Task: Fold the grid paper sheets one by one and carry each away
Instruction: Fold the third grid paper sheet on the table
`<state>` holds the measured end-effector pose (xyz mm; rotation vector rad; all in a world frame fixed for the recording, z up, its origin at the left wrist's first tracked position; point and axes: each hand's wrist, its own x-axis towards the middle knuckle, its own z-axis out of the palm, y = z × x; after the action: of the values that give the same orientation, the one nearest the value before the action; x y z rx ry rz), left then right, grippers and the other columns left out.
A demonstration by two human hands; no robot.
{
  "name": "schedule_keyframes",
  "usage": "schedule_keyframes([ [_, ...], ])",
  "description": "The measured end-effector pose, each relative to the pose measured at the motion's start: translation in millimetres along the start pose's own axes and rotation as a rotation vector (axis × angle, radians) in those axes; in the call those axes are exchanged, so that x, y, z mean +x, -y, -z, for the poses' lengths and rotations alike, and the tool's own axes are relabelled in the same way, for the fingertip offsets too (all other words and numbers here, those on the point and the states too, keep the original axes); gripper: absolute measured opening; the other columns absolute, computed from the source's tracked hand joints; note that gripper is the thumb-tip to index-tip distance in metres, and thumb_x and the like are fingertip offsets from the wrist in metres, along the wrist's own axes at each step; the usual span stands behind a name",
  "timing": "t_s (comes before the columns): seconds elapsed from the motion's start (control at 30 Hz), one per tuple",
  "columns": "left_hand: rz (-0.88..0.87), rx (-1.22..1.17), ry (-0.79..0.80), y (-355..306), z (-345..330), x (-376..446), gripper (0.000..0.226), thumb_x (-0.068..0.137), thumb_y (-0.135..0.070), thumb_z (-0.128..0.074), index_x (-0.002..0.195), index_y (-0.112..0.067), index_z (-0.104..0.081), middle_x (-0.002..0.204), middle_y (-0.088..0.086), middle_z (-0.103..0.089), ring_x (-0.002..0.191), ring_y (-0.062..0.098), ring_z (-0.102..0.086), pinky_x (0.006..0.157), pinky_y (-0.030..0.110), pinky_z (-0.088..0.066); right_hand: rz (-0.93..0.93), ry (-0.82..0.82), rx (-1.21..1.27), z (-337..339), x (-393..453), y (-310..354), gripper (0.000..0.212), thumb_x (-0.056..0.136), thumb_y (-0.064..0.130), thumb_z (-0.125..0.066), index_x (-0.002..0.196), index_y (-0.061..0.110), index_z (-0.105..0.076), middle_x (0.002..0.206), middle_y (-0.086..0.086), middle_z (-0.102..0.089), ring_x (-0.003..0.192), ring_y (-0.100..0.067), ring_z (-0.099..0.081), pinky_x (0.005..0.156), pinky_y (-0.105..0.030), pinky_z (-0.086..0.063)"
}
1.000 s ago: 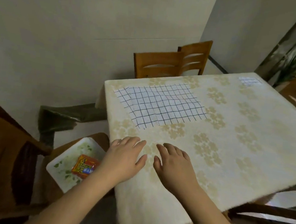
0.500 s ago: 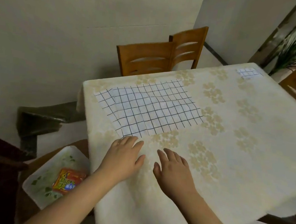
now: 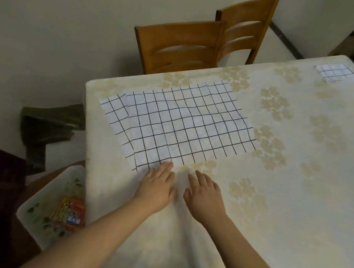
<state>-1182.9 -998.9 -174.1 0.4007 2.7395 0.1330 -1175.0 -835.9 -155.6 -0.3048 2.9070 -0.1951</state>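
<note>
Both forearms are reaching in from the bottom edge and angling toward each other, palms facing down on the tablecloth (image 3: 251,207). The left hand (image 3: 156,185) is lying flat with its fingers spread and extended, gripping nothing; its fingertips (image 3: 166,165) are resting on the near corner of the grid paper sheets (image 3: 177,125). The right hand (image 3: 203,194) is lying just beside it — also flat, fingers loosely splayed, holding nothing — and is touching only the cloth, short of the paper's near edge. The sheets are lying unfolded on the left part of the table, a lower sheet peeking out along the left side of the top one. Their long axis is running from the near left toward the far right, slanting away from the person, with the near corner pointing at the left hand. A small folded grid paper (image 3: 334,73) is sitting well apart at the far right corner of the table.
</note>
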Motion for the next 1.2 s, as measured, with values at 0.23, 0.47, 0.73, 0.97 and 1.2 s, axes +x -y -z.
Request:
schedule_keyframes([
  [0.23, 0.048, 0.043, 0.061, -1, -13, 21, 0.067, 0.1, -0.049, -0.022, 0.153, -0.011, -0.006, 0.162, 0.003, 0.005, 0.148, 0.018, 0.007, 0.12, 0.039, -0.002, 0.001, 0.0, 0.031, -15, 0, -6, 0.049, 0.079, 0.037, -0.04, 0.106, 0.011, -0.071, 0.114, -0.015, -0.069, 0.101, -0.031, -0.068, 0.078, -0.042, -0.056],
  [0.47, -0.024, 0.058, 0.002, -10, -9, 8, 0.088, 0.081, -0.056, 0.005, 0.152, -0.008, -0.017, 0.161, 0.004, -0.014, 0.148, 0.018, -0.01, 0.118, 0.037, -0.007, -0.019, -0.047, 0.053, -19, -9, -18, 0.054, 0.077, 0.035, -0.051, 0.123, 0.01, -0.062, 0.126, -0.015, -0.063, 0.113, -0.032, -0.062, 0.089, -0.046, -0.053],
  [0.73, -0.178, 0.059, -0.185, -23, -19, -60, 0.066, 0.092, -0.053, -0.034, 0.137, -0.009, -0.051, 0.145, 0.003, -0.048, 0.133, 0.017, -0.045, 0.106, 0.04, -0.037, -0.039, -0.214, 0.083, -19, -27, -26, 0.076, 0.077, 0.011, -0.068, 0.146, 0.013, -0.037, 0.149, -0.015, -0.041, 0.138, -0.034, -0.038, 0.111, -0.048, -0.033],
  [0.97, -0.289, 0.088, -0.2, -27, -25, -130, 0.061, 0.093, -0.054, -0.038, 0.136, -0.014, -0.052, 0.145, -0.002, -0.048, 0.133, 0.012, -0.044, 0.109, 0.032, -0.026, -0.024, -0.231, -0.032, -29, -66, -34, 0.046, 0.087, 0.018, -0.034, 0.122, 0.018, -0.064, 0.132, -0.011, -0.06, 0.125, -0.036, -0.052, 0.106, -0.049, -0.038],
  [1.2, -0.331, 0.052, -0.115, -23, -45, -188, 0.06, 0.09, -0.055, -0.038, 0.132, -0.017, -0.058, 0.138, -0.003, -0.055, 0.128, 0.01, -0.048, 0.107, 0.029, -0.033, -0.039, -0.192, -0.128, -45, -137, -16, 0.044, 0.081, 0.02, -0.035, 0.105, 0.02, -0.072, 0.114, -0.003, -0.07, 0.111, -0.032, -0.062, 0.096, -0.045, -0.044],
])
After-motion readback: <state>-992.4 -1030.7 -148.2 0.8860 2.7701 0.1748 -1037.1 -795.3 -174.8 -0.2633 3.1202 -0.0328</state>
